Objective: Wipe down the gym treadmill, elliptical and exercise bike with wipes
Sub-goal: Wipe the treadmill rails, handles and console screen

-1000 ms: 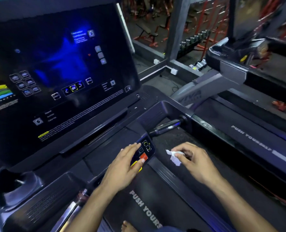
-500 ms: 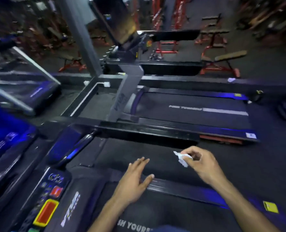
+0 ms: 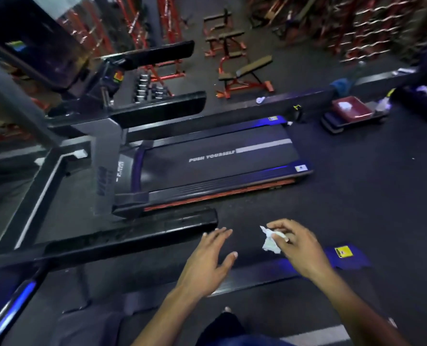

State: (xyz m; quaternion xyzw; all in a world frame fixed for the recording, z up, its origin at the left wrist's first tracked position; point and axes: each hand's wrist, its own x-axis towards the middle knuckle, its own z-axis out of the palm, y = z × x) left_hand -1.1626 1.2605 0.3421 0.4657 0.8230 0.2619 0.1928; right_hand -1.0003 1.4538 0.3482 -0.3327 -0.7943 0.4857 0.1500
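Wipe point(image 3: 271, 242) is sitting crumpled, pinched in right hand point(image 3: 296, 245); left hand point(image 3: 207, 263) is hovering open beside it. Neighbouring treadmill point(image 3: 219, 166) beyond looks untouched; elliptical, bike not visible.

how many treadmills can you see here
2: one treadmill ahead with PUSH YOURSELF on its belt, and the near one underfoot, its handrail left of the hands. More may be out of frame.
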